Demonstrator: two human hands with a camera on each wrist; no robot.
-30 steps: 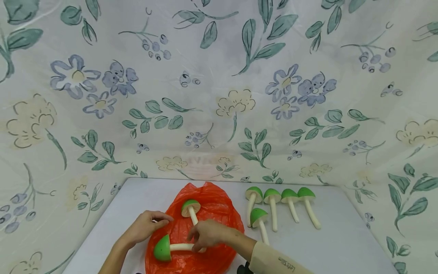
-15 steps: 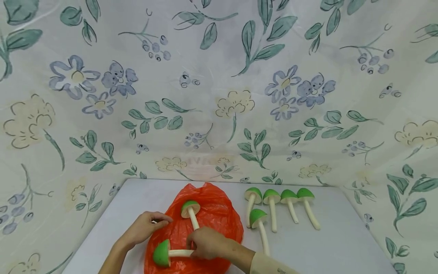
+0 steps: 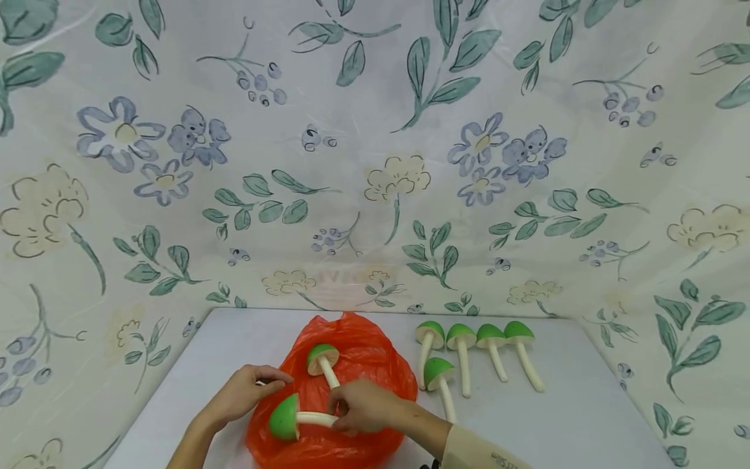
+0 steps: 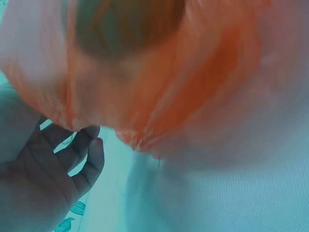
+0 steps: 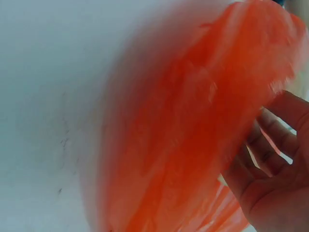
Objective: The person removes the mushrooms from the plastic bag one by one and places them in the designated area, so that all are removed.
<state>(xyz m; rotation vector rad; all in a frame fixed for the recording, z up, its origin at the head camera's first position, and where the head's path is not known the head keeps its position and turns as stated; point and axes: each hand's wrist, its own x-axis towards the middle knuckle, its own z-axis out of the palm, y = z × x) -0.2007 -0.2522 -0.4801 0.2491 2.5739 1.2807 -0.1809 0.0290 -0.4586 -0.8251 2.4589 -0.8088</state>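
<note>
A red plastic bag point(image 3: 375, 355) lies spread on the white table, with two green-capped toy mushrooms on or in it. My right hand point(image 3: 366, 405) pinches the pale stem of the nearer toy mushroom point(image 3: 285, 418), whose cap points left. The other toy mushroom point(image 3: 323, 355) lies farther back, and the end of its stem is hidden by that hand. At the bag's left edge, my left hand point(image 3: 243, 391) holds the plastic with bent fingers. The left wrist view shows those fingers point(image 4: 91, 159) at the bag's lower edge, with a dark blurred shape behind the plastic.
Right of the bag lie several more green-capped mushrooms: a row at the back point(image 3: 463, 355) and one nearer mushroom point(image 3: 442, 384). The white table point(image 3: 556, 423) ends at a floral curtain point(image 3: 375, 215) behind and at both sides.
My right hand dips with the nearer mushroom, then lifts it and shifts slightly right. The left hand stays at the bag's edge. The whole head view slides slightly left.
</note>
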